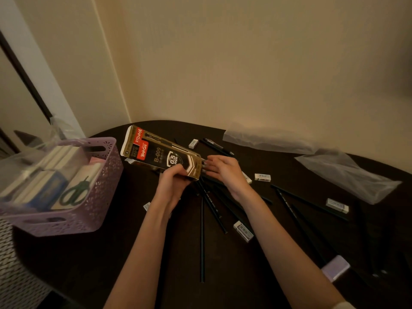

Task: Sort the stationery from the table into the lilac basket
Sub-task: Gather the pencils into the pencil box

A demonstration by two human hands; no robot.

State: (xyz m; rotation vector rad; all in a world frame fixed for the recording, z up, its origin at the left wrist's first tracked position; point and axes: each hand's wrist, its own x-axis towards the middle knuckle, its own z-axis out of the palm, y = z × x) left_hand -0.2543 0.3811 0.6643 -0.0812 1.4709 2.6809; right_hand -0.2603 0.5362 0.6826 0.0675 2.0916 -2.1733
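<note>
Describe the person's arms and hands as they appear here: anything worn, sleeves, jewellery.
Both forearms are bare from the bottom edge up to the wrists. The left hand and right hand show no gloves, and no rings, watch or bracelet can be made out in the dim light. A scrap of pale fabric, perhaps a sleeve, shows at the right elbow.

The scene is dim and warm-toned, with soft yellowish light falling on the wall (245,63) above the dark table (223,275). The table swallows detail: dark pencils (201,241) on it nearly vanish, while white erasers (262,177) stand out. Left of the table, the lilac basket (98,197) looks smeared and soft, its contents blurred. Wide-angle distortion bends the wall corner and the table's far edge. Clear plastic bags (347,172) at the table's far right show faint sheen. No hard shadows appear.
</note>
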